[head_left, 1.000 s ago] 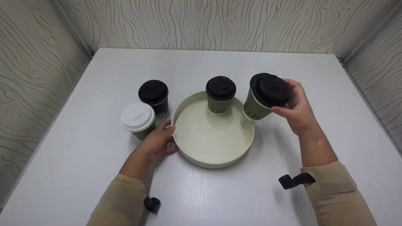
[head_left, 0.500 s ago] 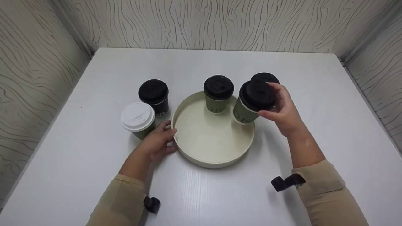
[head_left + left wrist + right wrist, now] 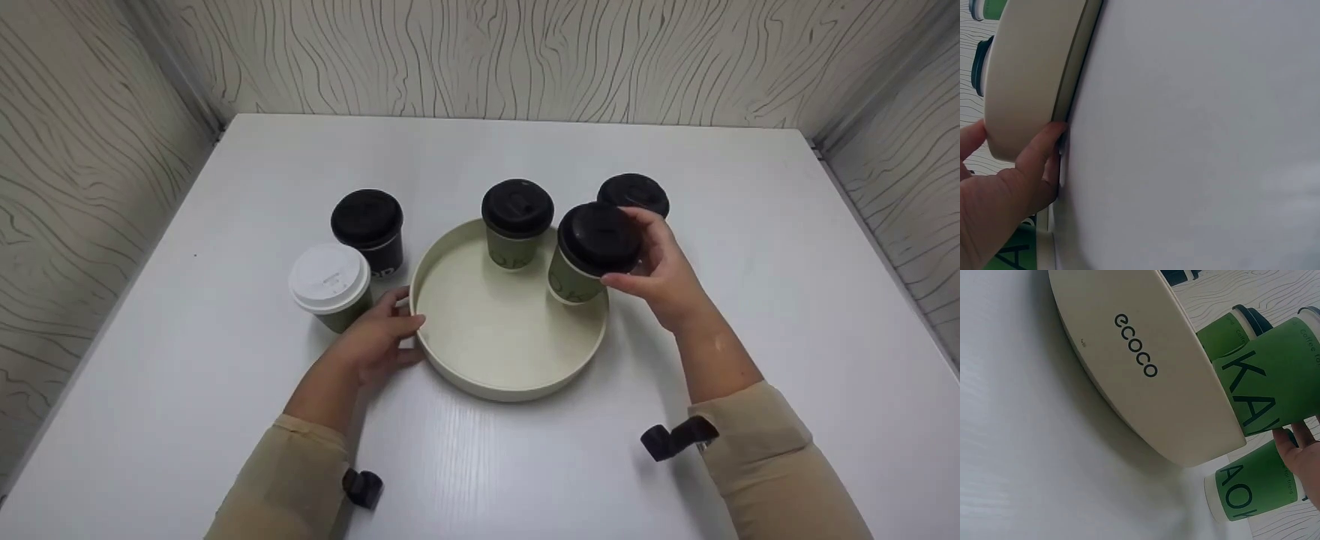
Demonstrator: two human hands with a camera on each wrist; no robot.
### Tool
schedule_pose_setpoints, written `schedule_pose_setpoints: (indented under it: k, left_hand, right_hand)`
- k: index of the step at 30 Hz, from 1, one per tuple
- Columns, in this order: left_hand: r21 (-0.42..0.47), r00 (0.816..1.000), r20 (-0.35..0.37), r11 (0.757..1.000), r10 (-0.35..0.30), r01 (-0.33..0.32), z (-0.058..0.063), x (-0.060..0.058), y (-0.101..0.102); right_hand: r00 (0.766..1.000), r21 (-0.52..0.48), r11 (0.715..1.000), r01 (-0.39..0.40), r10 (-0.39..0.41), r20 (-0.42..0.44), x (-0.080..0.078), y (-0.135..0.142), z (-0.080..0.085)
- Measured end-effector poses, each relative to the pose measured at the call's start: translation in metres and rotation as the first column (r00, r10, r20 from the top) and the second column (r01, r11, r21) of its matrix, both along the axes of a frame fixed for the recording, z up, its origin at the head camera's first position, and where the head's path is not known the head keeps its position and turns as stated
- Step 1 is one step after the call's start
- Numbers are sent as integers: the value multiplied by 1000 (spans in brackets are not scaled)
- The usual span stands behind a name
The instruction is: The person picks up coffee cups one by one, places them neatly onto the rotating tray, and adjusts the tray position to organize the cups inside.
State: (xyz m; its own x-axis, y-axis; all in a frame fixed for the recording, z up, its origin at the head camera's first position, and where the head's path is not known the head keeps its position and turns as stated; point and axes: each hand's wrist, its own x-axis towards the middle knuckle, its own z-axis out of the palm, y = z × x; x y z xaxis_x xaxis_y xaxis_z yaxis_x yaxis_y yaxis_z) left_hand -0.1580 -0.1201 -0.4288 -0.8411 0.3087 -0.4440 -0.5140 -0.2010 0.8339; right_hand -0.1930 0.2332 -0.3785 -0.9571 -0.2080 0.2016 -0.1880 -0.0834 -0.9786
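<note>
A round cream tray [image 3: 495, 337] lies on the table, with "ecoco" printed on its outer wall [image 3: 1145, 394]. My left hand [image 3: 375, 337] grips the tray's left side, thumb at the rim and fingers lower on the wall [image 3: 1033, 73]. My right hand [image 3: 660, 277] holds a green paper cup [image 3: 571, 281] with a black lid, fingers and thumb around its upper part. That cup is nearly upright inside the tray's right side, its base near the tray floor. Another green cup [image 3: 512, 251] with a black lid stands at the back of the tray.
Left of the tray stand a white-lidded green cup [image 3: 330, 281], close to my left hand, and a black-lidded dark cup [image 3: 367, 221]. Behind my right hand, a black-lidded green cup [image 3: 1255, 486] stands on the table. A patterned wall [image 3: 480, 60] rises behind.
My right hand has carried the green cup leftward and down, from the tray's right edge to inside it, and the cup is straighter now. The left hand stays at the tray.
</note>
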Motion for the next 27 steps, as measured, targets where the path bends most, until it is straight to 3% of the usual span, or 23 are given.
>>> schedule_pose_setpoints:
  k: [10, 27]
  left_hand:
    - [27, 1000, -8, 1000, -12, 12, -1, 0, -1]
    - [-5, 1000, -15, 1000, -20, 20, 1, 0, -1]
  right_hand:
    - [1000, 62, 998, -2, 1, 17, -2, -4, -9]
    - [999, 96, 995, 28, -31, 28, -7, -11, -22]
